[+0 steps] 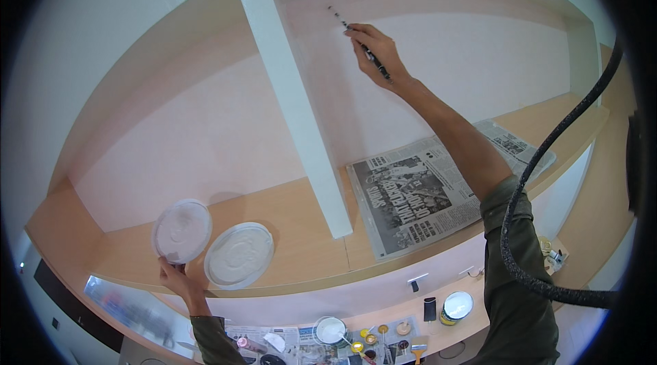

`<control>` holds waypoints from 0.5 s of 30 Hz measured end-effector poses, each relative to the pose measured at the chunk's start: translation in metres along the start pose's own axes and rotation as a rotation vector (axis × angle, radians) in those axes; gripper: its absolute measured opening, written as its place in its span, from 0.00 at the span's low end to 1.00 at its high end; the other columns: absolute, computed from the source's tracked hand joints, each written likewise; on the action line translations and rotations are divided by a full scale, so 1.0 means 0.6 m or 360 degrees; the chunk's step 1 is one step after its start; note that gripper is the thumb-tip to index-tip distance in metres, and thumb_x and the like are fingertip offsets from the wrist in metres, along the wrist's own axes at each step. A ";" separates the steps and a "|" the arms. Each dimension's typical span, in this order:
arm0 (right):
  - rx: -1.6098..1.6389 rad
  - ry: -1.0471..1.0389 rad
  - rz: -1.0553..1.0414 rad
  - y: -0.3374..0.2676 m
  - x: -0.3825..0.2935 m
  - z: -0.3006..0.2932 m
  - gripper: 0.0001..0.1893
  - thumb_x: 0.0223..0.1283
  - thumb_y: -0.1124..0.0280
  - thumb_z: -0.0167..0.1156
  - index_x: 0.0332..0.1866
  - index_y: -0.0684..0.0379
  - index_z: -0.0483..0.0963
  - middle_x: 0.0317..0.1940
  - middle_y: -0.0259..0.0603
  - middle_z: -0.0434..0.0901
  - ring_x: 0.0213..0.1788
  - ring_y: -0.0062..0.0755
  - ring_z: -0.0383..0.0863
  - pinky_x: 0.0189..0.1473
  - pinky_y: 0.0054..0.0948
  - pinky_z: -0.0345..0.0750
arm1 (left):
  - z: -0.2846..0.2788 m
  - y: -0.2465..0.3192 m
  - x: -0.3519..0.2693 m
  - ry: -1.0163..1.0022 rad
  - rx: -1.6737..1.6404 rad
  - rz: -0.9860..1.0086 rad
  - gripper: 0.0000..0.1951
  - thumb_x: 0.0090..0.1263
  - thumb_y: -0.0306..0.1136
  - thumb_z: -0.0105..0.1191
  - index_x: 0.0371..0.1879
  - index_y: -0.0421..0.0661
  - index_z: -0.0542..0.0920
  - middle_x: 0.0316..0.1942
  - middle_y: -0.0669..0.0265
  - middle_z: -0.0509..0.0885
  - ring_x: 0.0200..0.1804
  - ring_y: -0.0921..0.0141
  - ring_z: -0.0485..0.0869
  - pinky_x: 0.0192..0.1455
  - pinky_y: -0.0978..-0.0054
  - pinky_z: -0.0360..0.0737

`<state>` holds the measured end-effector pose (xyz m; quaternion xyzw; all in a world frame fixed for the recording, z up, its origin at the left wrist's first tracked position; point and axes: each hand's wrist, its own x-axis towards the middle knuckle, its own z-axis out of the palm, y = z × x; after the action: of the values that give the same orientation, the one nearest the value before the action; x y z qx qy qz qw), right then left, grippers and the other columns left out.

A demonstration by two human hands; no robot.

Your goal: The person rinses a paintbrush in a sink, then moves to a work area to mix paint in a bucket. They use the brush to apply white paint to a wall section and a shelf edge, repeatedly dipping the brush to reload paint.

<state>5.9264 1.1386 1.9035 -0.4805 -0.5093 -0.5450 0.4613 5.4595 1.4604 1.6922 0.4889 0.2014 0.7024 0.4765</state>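
My right hand (377,54) is raised at the back wall of the right-hand shelf niche. It grips a slim pen-like tool (381,67), black with pale bands, whose far end points up and left at the pale pink wall (436,57). Whether the tip touches the wall is hard to tell. Lower left, my left hand (177,280) pinches the bottom edge of a round lid (182,231) smeared with pale pink paint, tilted up above the wooden shelf (292,211). Beside it a second round lid (239,255) with whitish paint sits at the shelf.
A white upright divider (303,108) separates two niches. Newspaper (421,190) covers the right shelf. Below stand a white paint tub (331,331), a paint can (457,308), small paint pots (370,339) and a flat paintbrush (419,348). A black cable (534,160) hangs across my right sleeve.
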 end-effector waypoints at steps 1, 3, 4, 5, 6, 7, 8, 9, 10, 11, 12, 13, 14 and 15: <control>0.0027 -0.0021 -0.0013 -0.004 0.000 0.004 0.10 0.60 0.83 0.57 0.46 0.67 0.78 0.50 0.53 0.79 0.44 0.44 0.85 0.44 0.31 0.82 | 0.000 0.001 -0.001 0.0016 0.0032 -0.0008 0.26 0.79 0.47 0.43 0.54 0.32 0.74 0.52 0.55 0.80 0.53 0.66 0.81 0.57 0.69 0.79; 0.0033 -0.0020 0.0022 -0.011 0.001 0.010 0.10 0.60 0.83 0.57 0.46 0.67 0.78 0.51 0.54 0.79 0.44 0.45 0.85 0.44 0.31 0.82 | 0.000 0.002 -0.002 0.0019 -0.0015 -0.0032 0.26 0.78 0.47 0.43 0.54 0.31 0.74 0.52 0.55 0.80 0.53 0.65 0.81 0.57 0.68 0.78; 0.0013 0.0001 0.0071 -0.014 0.002 0.013 0.10 0.61 0.83 0.56 0.47 0.68 0.78 0.51 0.54 0.78 0.44 0.45 0.84 0.44 0.31 0.82 | 0.001 0.003 -0.002 0.0009 0.0009 -0.0019 0.26 0.78 0.47 0.43 0.55 0.31 0.74 0.52 0.55 0.80 0.53 0.65 0.81 0.57 0.68 0.78; -0.0002 0.0039 0.0154 -0.016 0.003 0.015 0.10 0.61 0.83 0.56 0.47 0.68 0.78 0.52 0.54 0.78 0.44 0.45 0.84 0.44 0.31 0.82 | 0.001 0.003 -0.002 0.0006 0.0004 -0.0020 0.26 0.78 0.47 0.43 0.55 0.31 0.74 0.52 0.55 0.80 0.54 0.65 0.81 0.58 0.68 0.78; -0.0024 0.0007 0.0066 -0.019 0.003 0.018 0.10 0.61 0.83 0.56 0.47 0.68 0.78 0.52 0.54 0.78 0.44 0.45 0.84 0.44 0.32 0.82 | 0.001 0.003 -0.002 -0.0020 -0.0028 -0.0015 0.26 0.78 0.47 0.43 0.55 0.31 0.74 0.52 0.55 0.80 0.54 0.65 0.81 0.58 0.68 0.78; -0.0042 -0.0008 0.0012 -0.021 0.004 0.022 0.10 0.61 0.84 0.56 0.47 0.68 0.78 0.52 0.54 0.78 0.44 0.45 0.84 0.44 0.32 0.82 | 0.001 0.003 -0.001 0.0010 0.0005 -0.0021 0.26 0.79 0.47 0.42 0.55 0.31 0.74 0.53 0.55 0.80 0.54 0.65 0.81 0.58 0.68 0.78; -0.0072 -0.0029 0.0012 -0.023 0.004 0.024 0.10 0.61 0.84 0.56 0.47 0.68 0.77 0.52 0.54 0.77 0.44 0.46 0.84 0.43 0.32 0.82 | 0.001 0.003 0.000 0.0015 0.0011 -0.0022 0.26 0.79 0.47 0.42 0.55 0.31 0.74 0.53 0.55 0.80 0.54 0.65 0.81 0.58 0.68 0.78; -0.0019 -0.0025 -0.0048 -0.026 0.004 0.028 0.10 0.61 0.84 0.56 0.47 0.68 0.77 0.53 0.54 0.77 0.44 0.46 0.84 0.44 0.33 0.82 | 0.000 0.003 0.001 -0.0005 -0.0015 -0.0003 0.26 0.79 0.47 0.42 0.56 0.31 0.73 0.53 0.55 0.79 0.54 0.65 0.81 0.58 0.68 0.78; 0.0021 -0.0027 -0.0054 -0.027 0.003 0.029 0.10 0.61 0.84 0.56 0.47 0.68 0.77 0.53 0.54 0.77 0.44 0.46 0.84 0.44 0.33 0.82 | 0.000 0.003 0.002 0.0016 0.0031 -0.0017 0.26 0.79 0.47 0.42 0.56 0.31 0.73 0.53 0.54 0.79 0.54 0.65 0.81 0.58 0.68 0.78; 0.0058 -0.0100 -0.0059 -0.029 0.002 0.031 0.10 0.61 0.84 0.56 0.47 0.68 0.77 0.53 0.54 0.77 0.44 0.46 0.84 0.44 0.33 0.82 | -0.001 0.003 0.002 0.0012 0.0045 -0.0012 0.26 0.79 0.47 0.42 0.56 0.31 0.73 0.53 0.54 0.79 0.54 0.65 0.81 0.58 0.68 0.78; 0.0063 0.0013 -0.0005 -0.029 0.002 0.031 0.10 0.61 0.84 0.56 0.47 0.68 0.77 0.53 0.54 0.77 0.45 0.47 0.84 0.44 0.34 0.82 | -0.001 0.003 0.002 0.0028 -0.0008 -0.0040 0.27 0.79 0.47 0.42 0.57 0.31 0.73 0.53 0.54 0.79 0.55 0.64 0.81 0.59 0.68 0.78; 0.0063 0.0055 0.0051 -0.029 0.002 0.031 0.10 0.61 0.84 0.56 0.46 0.68 0.78 0.53 0.55 0.77 0.46 0.47 0.84 0.45 0.34 0.81 | 0.000 0.003 0.002 0.0007 0.0057 -0.0013 0.27 0.79 0.47 0.42 0.57 0.31 0.73 0.54 0.54 0.79 0.55 0.64 0.81 0.59 0.68 0.78; 0.0072 0.0136 0.0151 -0.030 0.001 0.030 0.10 0.61 0.84 0.56 0.46 0.68 0.78 0.53 0.55 0.77 0.46 0.48 0.83 0.46 0.34 0.81 | 0.000 0.003 0.002 0.0007 0.0055 -0.0017 0.27 0.79 0.47 0.42 0.57 0.30 0.73 0.54 0.54 0.79 0.55 0.64 0.81 0.59 0.67 0.78; 0.0063 0.0028 0.0092 -0.029 0.001 0.028 0.10 0.61 0.84 0.56 0.46 0.68 0.78 0.53 0.55 0.77 0.46 0.48 0.83 0.46 0.35 0.81 | 0.001 0.004 0.001 0.0014 -0.0016 -0.0055 0.27 0.79 0.47 0.41 0.58 0.30 0.72 0.54 0.54 0.79 0.55 0.64 0.81 0.59 0.67 0.78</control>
<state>5.9099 1.1564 1.9026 -0.4809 -0.5019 -0.5255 0.4906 5.4590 1.4598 1.6947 0.4797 0.2083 0.6973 0.4902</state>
